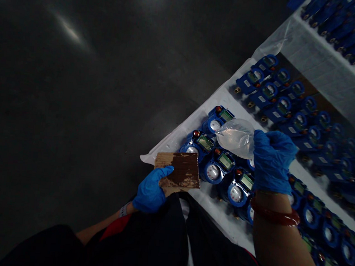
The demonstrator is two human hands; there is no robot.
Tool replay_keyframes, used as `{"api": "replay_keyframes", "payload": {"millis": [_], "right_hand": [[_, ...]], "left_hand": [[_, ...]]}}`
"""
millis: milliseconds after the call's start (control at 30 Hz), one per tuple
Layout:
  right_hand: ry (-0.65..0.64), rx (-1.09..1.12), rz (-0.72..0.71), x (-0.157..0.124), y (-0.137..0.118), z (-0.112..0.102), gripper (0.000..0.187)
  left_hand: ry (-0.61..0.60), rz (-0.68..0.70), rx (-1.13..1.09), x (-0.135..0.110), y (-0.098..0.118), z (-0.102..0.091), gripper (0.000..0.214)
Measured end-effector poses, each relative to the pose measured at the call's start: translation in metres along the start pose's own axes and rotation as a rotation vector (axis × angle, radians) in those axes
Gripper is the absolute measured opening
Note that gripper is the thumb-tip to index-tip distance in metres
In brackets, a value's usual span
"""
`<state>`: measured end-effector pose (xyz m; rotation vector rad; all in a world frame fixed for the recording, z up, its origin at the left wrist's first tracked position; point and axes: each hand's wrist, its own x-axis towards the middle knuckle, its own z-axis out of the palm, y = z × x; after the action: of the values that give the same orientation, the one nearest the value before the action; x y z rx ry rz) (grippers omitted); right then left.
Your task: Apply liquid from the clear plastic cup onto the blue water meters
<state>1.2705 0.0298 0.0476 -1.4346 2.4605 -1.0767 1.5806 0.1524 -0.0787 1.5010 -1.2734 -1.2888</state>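
My left hand (pixel 152 190), in a blue glove, grips a piece of cardboard (pixel 182 171) by its left side, thumb on top. Dark brown covers much of the cardboard's face. A translucent plastic bag (pixel 236 137) hangs from the closed fingers of my right hand (pixel 272 159), also gloved in blue. The bag's narrow end points left, over the blue water meters. Below it are a water meter (pixel 213 172) with a round dial and small green-framed display, and another water meter (pixel 236 193) closer to my body. The cardboard partly covers one meter.
White sheeting (pixel 226 98) covers the table under the meters. Behind stands another row of blue meters (pixel 269 91) with brass ends, and more meters (pixel 342 27) sit on a raised white surface at upper right. Dark floor (pixel 90 101) lies to the left.
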Motion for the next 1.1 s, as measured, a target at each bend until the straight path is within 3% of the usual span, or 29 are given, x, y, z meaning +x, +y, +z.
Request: {"api": "replay_keyframes", "payload": {"millis": [1100], "right_hand": [[0.029, 0.01, -0.004, 0.0002, -0.0052, 0.0049, 0.032]], "left_hand": [[0.0, -0.017, -0.045, 0.0001, 0.0042, -0.0011, 0.06]]}}
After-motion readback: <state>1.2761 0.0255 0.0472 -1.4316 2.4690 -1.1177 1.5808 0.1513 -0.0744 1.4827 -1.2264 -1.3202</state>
